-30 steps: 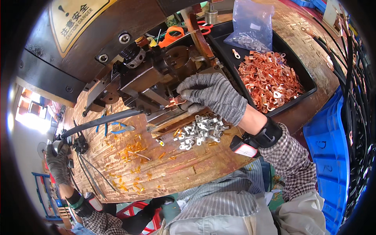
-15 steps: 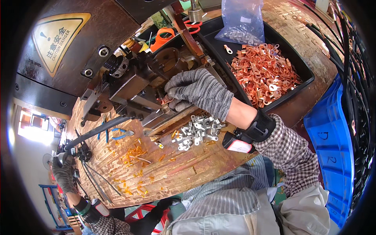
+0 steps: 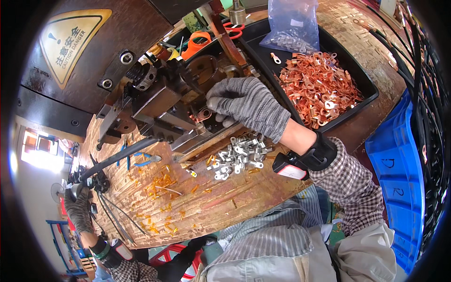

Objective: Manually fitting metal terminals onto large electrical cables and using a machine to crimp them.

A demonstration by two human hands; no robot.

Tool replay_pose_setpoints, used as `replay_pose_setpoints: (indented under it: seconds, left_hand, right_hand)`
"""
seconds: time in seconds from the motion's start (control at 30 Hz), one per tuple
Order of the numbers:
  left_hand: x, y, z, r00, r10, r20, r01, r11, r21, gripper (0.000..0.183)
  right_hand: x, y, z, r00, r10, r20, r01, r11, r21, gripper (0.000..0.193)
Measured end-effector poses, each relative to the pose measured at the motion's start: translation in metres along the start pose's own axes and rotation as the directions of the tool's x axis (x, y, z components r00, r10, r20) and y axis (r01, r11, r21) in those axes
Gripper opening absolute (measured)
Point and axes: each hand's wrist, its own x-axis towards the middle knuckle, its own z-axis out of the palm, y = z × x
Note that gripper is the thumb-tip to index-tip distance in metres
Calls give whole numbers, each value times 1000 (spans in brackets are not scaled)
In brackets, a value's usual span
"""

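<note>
In a grey knitted glove, my right hand (image 3: 249, 105) is beside the die of a dark metal press (image 3: 157, 101). Its bent fingers are slightly apart, with nothing visible between them. Just left of the fingertips, a copper ring terminal (image 3: 203, 114) sits in the die. My left hand (image 3: 79, 209), also gloved, is far off at the left, closed around a silvery rounded piece at the outer end of a long black rod (image 3: 120, 157) that slants up to the press. Silvery ring terminals (image 3: 240, 152) lie heaped on the wooden bench (image 3: 206, 211) below my right hand.
A black tray (image 3: 366, 101) at right holds heaped copper terminals (image 3: 319, 87) and a plastic bag (image 3: 292, 26). Blue-handled pliers (image 3: 146, 160) and small amber pieces (image 3: 162, 183) lie on the bench. A blue bin (image 3: 394, 174) and black cables (image 3: 430, 117) stand far right.
My right hand has drawn back slightly to the right from the die, and the copper ring terminal there shows more fully. My left hand has barely moved.
</note>
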Motion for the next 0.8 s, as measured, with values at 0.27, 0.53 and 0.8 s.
replay_pose_setpoints:
  seconds: [0.27,0.53,0.8]
  left_hand:
    - [6,-16,-3,1000,19,-13,-20,999,-50,26]
    - [8,-16,0,999,-28,-21,29,998,56,28]
    - [7,-27,-1,996,60,61,-55,995,-80,27]
  right_hand:
    - [-21,-15,-14,993,-84,-78,88,995,37,17]
    - [-49,-25,-18,987,-111,-119,123,988,98,18]
    - [-72,-26,-24,989,-28,-145,48,990,131,21]
